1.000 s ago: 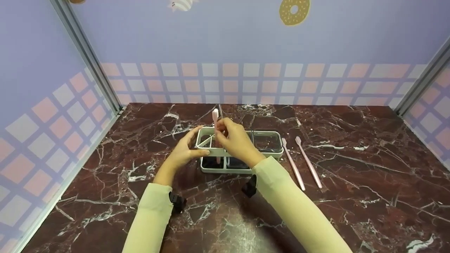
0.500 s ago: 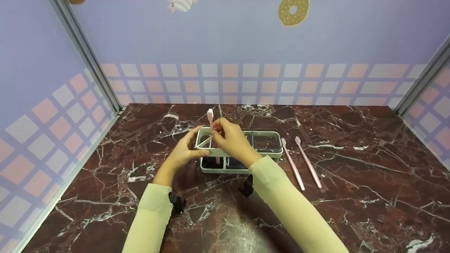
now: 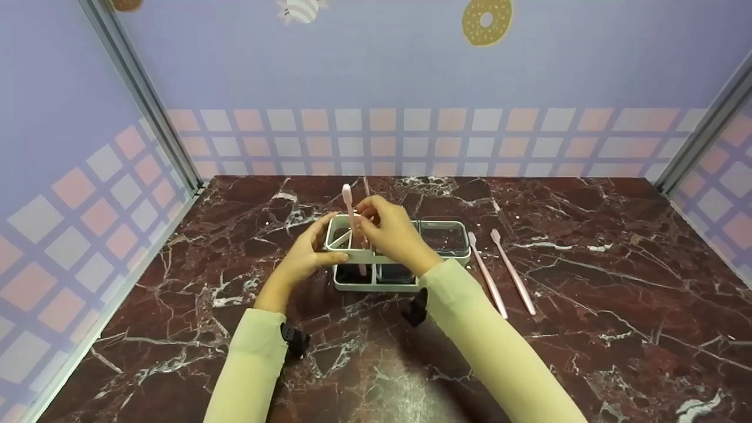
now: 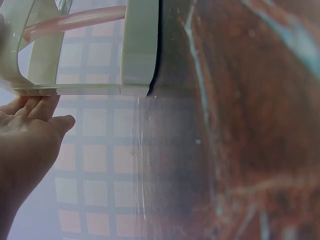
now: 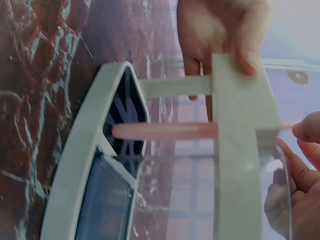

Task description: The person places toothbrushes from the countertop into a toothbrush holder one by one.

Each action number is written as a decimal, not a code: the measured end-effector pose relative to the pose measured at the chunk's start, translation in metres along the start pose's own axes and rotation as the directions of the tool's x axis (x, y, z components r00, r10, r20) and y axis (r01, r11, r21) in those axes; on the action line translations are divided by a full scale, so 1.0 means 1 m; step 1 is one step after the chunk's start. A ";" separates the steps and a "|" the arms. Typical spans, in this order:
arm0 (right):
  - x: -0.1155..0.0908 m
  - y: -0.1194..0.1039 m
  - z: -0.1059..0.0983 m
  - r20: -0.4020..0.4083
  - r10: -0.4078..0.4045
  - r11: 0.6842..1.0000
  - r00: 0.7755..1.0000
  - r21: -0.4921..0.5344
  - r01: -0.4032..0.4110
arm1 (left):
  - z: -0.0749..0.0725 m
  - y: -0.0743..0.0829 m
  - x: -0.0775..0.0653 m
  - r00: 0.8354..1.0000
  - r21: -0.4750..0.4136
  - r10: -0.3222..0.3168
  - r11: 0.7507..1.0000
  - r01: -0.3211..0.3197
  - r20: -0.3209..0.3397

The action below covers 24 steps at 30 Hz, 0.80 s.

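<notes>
A two-tier pale toothbrush holder (image 3: 359,256) with dark lower compartments stands on the table. My left hand (image 3: 301,257) grips the left end of its upper rim, thumb in front and fingers behind. With thumb and fingertips, my right hand (image 3: 395,232) pinches a pink toothbrush (image 3: 350,207), bristle head up and leaning slightly left. Its handle (image 5: 165,131) passes through the upper tier, and the handle's end is at the lower left compartment in the right wrist view. In the left wrist view, the handle (image 4: 80,20) shows behind the holder's end frame (image 4: 140,45).
Two more pink toothbrushes (image 3: 489,276) lie side by side right of the holder, heads away from me. Clear bins (image 3: 443,237) sit in the holder's right part. The marbled table (image 3: 587,329) meets a tiled-pattern wall (image 3: 529,141) at the back.
The toothbrush's head has tipped to the left and slightly down, while my right hand has shifted little. My left hand keeps its grip on the holder's left end.
</notes>
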State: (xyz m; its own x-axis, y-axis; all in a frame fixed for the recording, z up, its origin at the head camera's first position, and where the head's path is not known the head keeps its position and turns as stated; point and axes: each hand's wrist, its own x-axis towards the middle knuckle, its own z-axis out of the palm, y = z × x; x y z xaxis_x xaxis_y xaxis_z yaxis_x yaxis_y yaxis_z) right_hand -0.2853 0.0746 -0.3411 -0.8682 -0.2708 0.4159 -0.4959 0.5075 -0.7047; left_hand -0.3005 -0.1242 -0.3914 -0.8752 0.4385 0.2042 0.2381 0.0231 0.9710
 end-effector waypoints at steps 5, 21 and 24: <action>0.000 0.005 -0.018 -0.012 0.074 0.997 0.997 0.010 -0.074 | 0.000 0.000 0.000 1.000 0.000 -0.009 1.000 0.009 -0.003; -0.025 0.057 -0.109 -0.203 0.233 0.972 0.951 0.034 -0.230 | -0.001 0.000 -0.001 1.000 -0.013 -0.018 1.000 0.018 0.023; -0.034 0.073 -0.125 -0.244 0.239 0.969 0.940 0.004 -0.246 | -0.001 0.000 -0.002 1.000 0.001 -0.015 1.000 0.015 0.012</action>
State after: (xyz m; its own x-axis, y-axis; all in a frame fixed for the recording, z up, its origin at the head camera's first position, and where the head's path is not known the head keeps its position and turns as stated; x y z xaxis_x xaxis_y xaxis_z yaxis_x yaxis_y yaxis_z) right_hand -0.2896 0.2232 -0.3351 -0.9297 0.0666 0.3623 -0.2671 0.5555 -0.7875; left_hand -0.2997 -0.1262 -0.3913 -0.8738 0.4486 0.1880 0.2254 0.0309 0.9738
